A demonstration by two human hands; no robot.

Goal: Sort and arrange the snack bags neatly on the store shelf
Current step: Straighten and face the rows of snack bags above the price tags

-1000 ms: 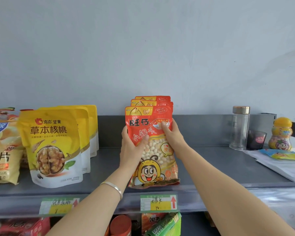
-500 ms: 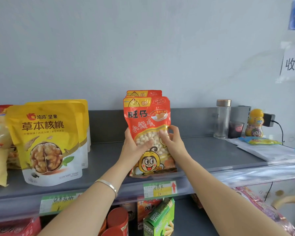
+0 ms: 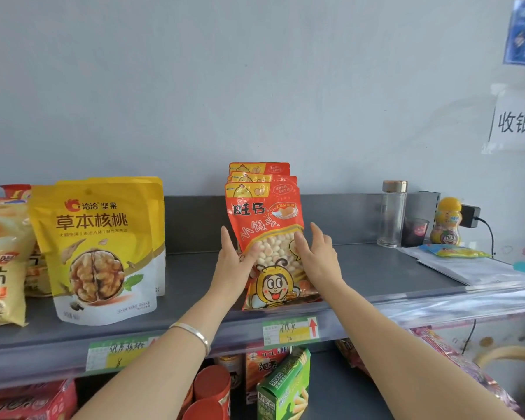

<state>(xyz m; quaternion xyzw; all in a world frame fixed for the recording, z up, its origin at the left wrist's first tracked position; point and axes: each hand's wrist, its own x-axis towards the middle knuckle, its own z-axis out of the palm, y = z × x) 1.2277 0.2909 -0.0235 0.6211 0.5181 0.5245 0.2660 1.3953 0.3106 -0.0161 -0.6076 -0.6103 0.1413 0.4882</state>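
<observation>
your grip has loosened since half a second ago: left hand (image 3: 234, 262) and right hand (image 3: 319, 256), spread flat, steady the front red-orange plastic snack bag (image 3: 267, 213) upright mid grey metal shelf (image 3: 194, 283); squaring step, next likely release without tipping it.

Snack bags (image 3: 265, 225) stand one behind another in the middle of the shelf (image 3: 194, 277), flanked by the left hand (image 3: 232, 265) and right hand (image 3: 319, 256). Walnut bags (image 3: 100, 247) stand to their left, chip bags (image 3: 0, 268) beyond; a bottle (image 3: 393, 216) stands far right, near the back.
</observation>
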